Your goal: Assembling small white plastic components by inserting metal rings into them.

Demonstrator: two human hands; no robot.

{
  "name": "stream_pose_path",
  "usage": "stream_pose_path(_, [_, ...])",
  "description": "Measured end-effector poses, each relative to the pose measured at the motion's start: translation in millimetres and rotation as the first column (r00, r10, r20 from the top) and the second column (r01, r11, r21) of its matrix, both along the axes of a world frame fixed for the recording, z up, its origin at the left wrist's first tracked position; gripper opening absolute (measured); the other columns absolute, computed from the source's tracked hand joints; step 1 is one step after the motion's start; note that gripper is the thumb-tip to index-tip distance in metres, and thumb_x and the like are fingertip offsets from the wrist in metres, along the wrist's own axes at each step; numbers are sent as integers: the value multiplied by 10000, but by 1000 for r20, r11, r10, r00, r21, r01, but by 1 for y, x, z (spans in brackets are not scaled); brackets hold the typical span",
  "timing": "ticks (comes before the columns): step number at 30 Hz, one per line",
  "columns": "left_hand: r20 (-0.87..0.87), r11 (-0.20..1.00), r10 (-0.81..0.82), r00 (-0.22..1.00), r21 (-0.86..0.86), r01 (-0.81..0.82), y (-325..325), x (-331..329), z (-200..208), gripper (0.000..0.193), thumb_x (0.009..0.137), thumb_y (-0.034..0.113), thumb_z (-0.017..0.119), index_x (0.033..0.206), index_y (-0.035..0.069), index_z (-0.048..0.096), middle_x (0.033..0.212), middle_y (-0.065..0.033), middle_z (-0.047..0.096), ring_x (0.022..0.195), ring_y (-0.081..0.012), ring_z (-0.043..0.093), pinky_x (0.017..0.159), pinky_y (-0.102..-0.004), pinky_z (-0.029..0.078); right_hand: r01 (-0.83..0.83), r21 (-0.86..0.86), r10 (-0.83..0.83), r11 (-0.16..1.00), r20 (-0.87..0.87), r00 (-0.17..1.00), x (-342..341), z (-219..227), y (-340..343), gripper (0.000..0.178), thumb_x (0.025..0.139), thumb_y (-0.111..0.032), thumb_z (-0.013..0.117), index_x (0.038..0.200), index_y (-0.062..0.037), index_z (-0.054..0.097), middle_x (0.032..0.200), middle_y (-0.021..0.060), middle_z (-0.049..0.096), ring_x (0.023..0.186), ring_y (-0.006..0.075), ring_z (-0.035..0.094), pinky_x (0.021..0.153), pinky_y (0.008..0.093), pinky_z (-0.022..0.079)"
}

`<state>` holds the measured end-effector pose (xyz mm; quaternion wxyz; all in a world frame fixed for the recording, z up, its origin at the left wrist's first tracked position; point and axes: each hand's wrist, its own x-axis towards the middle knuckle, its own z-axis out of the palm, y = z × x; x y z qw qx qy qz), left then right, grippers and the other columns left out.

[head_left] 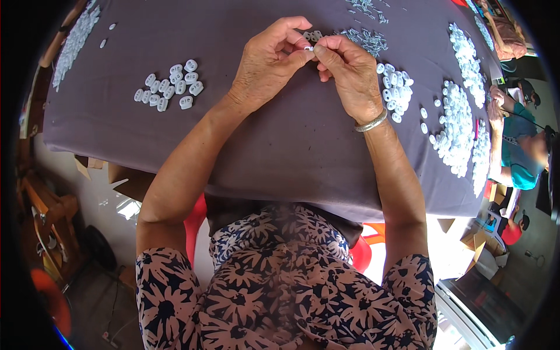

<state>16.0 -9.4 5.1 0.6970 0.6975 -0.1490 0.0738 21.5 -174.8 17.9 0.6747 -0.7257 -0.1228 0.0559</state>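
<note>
Both hands meet over the far middle of the table, fingertips close together. Between the thumb and fingers of my left hand [259, 69] is a small white plastic piece [309, 49]. My right hand [354, 79], with a bracelet [371, 121] at its wrist, pinches the same piece from the other side. Fingers cover much of it. Just beyond the fingertips lie a few white pieces with dark holes [315, 35], partly hidden. Behind my right hand spreads a heap of small, thin greyish pins [366, 41]. Right of that hand sits a group of white oval pieces [398, 92].
A dark cloth covers the table [280, 157]. White two-holed pieces [169, 88] form a loose group at left. Bigger piles of white pieces lie at the right [455, 131] and far left [76, 46]. Another person [522, 146] in teal is at the right edge.
</note>
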Motion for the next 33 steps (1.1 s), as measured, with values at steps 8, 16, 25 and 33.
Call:
stream_pose_path(8, [-102, 995, -100, 990, 5, 101, 12, 4, 6, 334, 839, 15, 668, 1157, 68, 577, 845, -18, 660, 723, -70, 608, 663, -222, 508, -43, -79, 47, 996, 52, 998, 2, 2, 0, 102, 926, -107, 597, 932, -15, 641, 792, -2, 609, 650, 44, 509, 555, 186, 437])
stream_pose_path(16, [22, 960, 182, 983, -222, -172, 32, 25, -3, 391, 845, -57, 628, 1204, 49, 519, 789, 5, 605, 686, -57, 555, 592, -196, 477, 88, -239, -57, 967, 136, 989, 17, 13, -7, 92, 888, -129, 649, 923, -50, 680, 745, -33, 608, 611, 24, 495, 503, 178, 418])
stream_pose_path(25, [-90, 954, 208, 974, -203, -223, 28, 24, -12, 379, 852, -45, 629, 1194, 60, 504, 791, 2, 606, 670, -50, 558, 554, -192, 485, 7, -679, 256, 734, 286, 923, 45, 12, 5, 82, 820, -117, 661, 877, -60, 673, 819, 62, 629, 709, 211, 622, 683, 338, 500])
stream_pose_path(33, [-119, 980, 128, 985, -140, -144, 23, 17, -6, 379, 842, -25, 655, 1181, 47, 500, 817, 3, 603, 680, -44, 553, 555, -193, 491, 44, -714, 274, 698, 324, 906, 36, 14, -1, 108, 811, -112, 655, 854, -17, 630, 776, 83, 612, 647, 228, 585, 628, 355, 474])
